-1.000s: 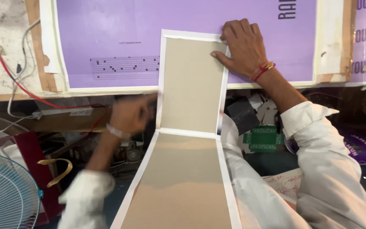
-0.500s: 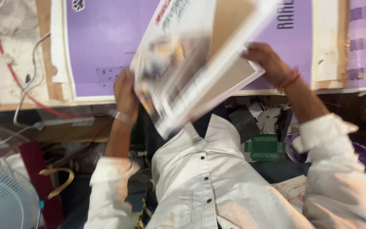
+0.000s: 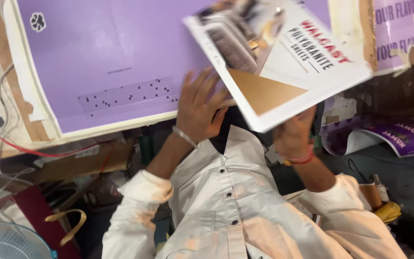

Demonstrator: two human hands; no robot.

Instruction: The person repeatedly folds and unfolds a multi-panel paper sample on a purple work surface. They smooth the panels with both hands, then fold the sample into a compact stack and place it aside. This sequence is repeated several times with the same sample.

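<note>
Since the frame half a second back, the stiff white-edged folder board with a tan inner face and a printed cover (image 3: 283, 62) has swung over toward the upper right of the frame, its printed side now facing the camera, and the left hand has let go of it. That board is lifted clear of the bench (image 3: 20, 148), tilted, with its long axis running from upper left down to lower right and its lowest corner pointing toward the centre of the frame.

Beneath that lower edge sits the right hand (image 3: 294, 136), in the centre right, propping the board from below; its fingers are hidden behind the card, so I cannot tell how tightly they grip. A red thread band circles that wrist. Just left of the board is the left hand (image 3: 198, 111), with fingers (image 3: 202, 84) spread wide and straight, holding nothing, their tips close to the board's left edge and over the sheet below. So the board lies up and to the right of the left hand, and the right hand is the nearer one.

Filling the upper left is a large purple printed sheet with a pale margin (image 3: 111, 62), carrying a small dark emblem and a strip of dots. Curled purple printed sheets (image 3: 398, 136) lie at the right edge.
</note>
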